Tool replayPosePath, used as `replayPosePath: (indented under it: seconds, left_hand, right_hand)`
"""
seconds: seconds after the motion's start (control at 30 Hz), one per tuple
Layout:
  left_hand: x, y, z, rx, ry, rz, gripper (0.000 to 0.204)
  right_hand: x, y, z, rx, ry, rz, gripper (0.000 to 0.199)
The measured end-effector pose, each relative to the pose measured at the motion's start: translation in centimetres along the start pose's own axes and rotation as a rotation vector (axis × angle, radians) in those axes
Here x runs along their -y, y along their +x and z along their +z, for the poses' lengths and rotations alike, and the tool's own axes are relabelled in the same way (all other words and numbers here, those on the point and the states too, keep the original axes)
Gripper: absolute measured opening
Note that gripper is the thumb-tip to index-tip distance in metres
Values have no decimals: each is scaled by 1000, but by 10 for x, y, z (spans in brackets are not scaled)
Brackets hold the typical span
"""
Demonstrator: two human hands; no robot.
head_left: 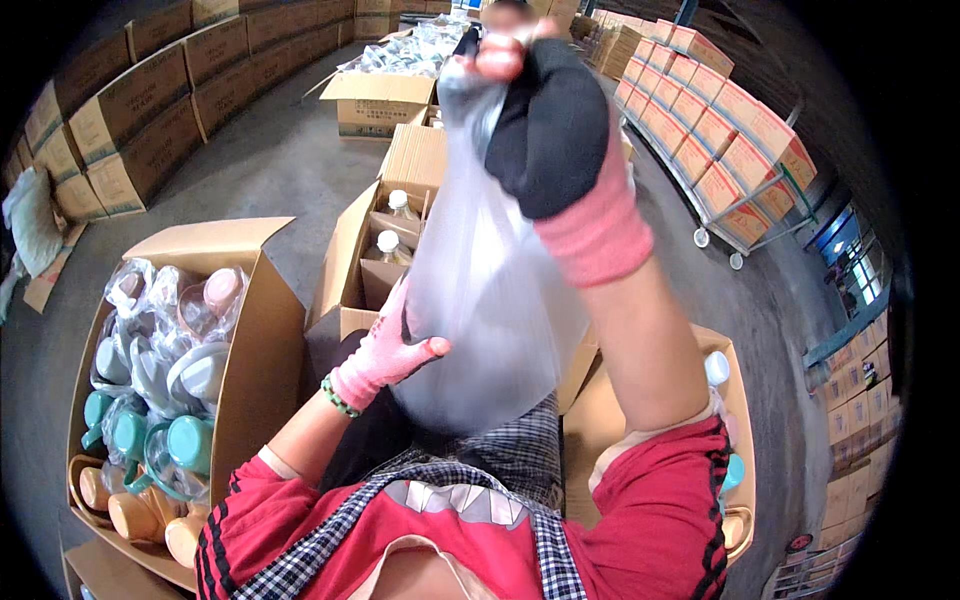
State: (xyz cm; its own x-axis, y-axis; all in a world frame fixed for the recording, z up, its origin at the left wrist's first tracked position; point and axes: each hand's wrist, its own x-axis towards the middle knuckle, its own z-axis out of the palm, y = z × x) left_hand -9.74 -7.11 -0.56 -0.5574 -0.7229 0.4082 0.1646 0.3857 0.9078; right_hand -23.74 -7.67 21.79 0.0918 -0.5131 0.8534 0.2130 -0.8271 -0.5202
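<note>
A translucent plastic bag [480,330] hangs before my chest, its contents too blurred to make out. Raised high, my right hand [555,115], in a pink and black glove with bare fingertips, is closed around the gathered top of the bag. My left hand [385,345], gloved in pink, lies along the bag's left side with the thumb stretched out; its other fingers point up and are partly hidden. Just beyond the bag, an open divided carton [350,245] holds clear bottles with pale caps [390,243].
On my left stands an open carton [255,340] of bagged teal, orange, white and pink cups. Another carton [735,400] with cups is at my right. Farther off are a full open box [375,105], stacked cartons [150,110] and a loaded wheeled cart [715,205].
</note>
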Motion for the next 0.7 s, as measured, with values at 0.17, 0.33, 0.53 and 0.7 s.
replayPosePath:
  seconds: [0.17,0.33,0.53,0.7]
  left_hand:
    - [29,11,1,47,460,256,112]
    - [64,-48,3,84,437,44,115]
    - [61,-45,-1,117,188,-74,114]
    - [40,-15,-10,197,255,175,121]
  right_hand:
    - [32,-62,-11,2,668,351,23]
    - [29,-167,-66,-289,-1144,27,57]
    - [-46,-427,-140,-152,36,1046,56]
    - [27,-428,-117,336,-807,1449,63]
